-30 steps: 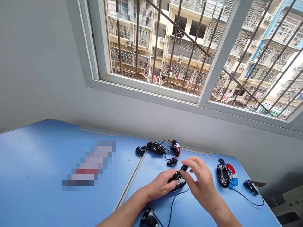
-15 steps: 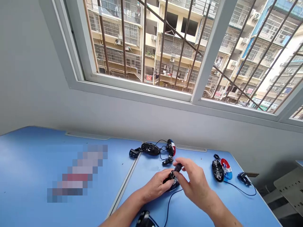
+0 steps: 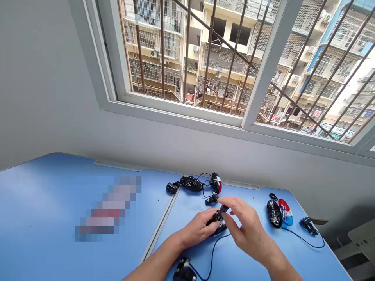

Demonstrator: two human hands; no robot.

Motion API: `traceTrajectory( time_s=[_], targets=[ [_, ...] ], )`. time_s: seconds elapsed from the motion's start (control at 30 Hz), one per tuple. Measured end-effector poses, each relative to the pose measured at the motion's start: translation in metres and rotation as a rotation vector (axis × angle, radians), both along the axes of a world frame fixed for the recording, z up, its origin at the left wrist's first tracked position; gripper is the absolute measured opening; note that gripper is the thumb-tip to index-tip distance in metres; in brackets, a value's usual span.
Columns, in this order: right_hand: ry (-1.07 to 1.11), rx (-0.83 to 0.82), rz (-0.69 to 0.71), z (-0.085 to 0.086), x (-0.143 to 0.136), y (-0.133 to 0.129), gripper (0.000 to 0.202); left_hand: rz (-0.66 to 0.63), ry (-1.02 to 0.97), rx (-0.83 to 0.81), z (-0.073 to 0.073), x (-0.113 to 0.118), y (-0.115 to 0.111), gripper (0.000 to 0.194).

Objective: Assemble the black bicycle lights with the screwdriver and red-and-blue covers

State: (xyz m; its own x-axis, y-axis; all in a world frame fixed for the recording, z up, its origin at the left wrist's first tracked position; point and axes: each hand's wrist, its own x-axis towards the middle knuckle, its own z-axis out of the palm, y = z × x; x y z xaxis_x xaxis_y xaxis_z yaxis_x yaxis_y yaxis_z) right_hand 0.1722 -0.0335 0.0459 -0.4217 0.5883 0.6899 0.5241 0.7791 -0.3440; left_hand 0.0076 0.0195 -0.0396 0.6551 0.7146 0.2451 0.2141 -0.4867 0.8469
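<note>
My left hand (image 3: 200,228) is closed around a black oval device (image 3: 221,227) with light slots, low over the blue table. My right hand (image 3: 244,222) pinches a small dark piece (image 3: 224,209) against the top of that device. A thin black cable (image 3: 213,255) runs from beneath the hands to a black part (image 3: 184,270) at the bottom edge. Where the small piece meets the device is partly hidden by my fingers.
Behind my hands lie a black oval unit (image 3: 191,183), a red, white and blue one (image 3: 216,182) and a black clip (image 3: 211,199). At the right are an open black shell (image 3: 274,214), a coloured cover (image 3: 285,212) and a cabled part (image 3: 308,226). A barred window stands beyond.
The whole view has shifted, so the table and window appear further right. Both hands keep their hold, with only slight finger movement at the small dark piece.
</note>
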Motion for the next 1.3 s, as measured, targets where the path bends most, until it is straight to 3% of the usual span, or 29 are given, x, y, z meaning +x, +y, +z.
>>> traceTrajectory(
  time_s=[0.2, 0.5, 0.8, 1.1, 1.3],
  targets=[
    [0.039, 0.124, -0.134, -0.006, -0.002, 0.005, 0.020, -0.004, -0.008, 0.001, -0.001, 0.000, 0.000, 0.015],
    [0.077, 0.079, -0.065, -0.006, -0.005, 0.002, 0.030, -0.008, -0.015, -0.017, -0.001, 0.000, 0.001, 0.015],
    [0.072, 0.151, -0.181, -0.011, -0.006, 0.006, 0.019, -0.001, -0.014, 0.002, -0.010, -0.001, 0.004, 0.016],
    [0.044, 0.074, -0.049, -0.004, -0.003, 0.004, 0.035, -0.014, -0.016, -0.023, -0.005, 0.000, 0.003, 0.016],
    [0.027, 0.139, -0.170, -0.008, -0.001, 0.006, 0.026, -0.017, -0.016, -0.006, -0.003, 0.000, 0.001, 0.013]
  ],
)
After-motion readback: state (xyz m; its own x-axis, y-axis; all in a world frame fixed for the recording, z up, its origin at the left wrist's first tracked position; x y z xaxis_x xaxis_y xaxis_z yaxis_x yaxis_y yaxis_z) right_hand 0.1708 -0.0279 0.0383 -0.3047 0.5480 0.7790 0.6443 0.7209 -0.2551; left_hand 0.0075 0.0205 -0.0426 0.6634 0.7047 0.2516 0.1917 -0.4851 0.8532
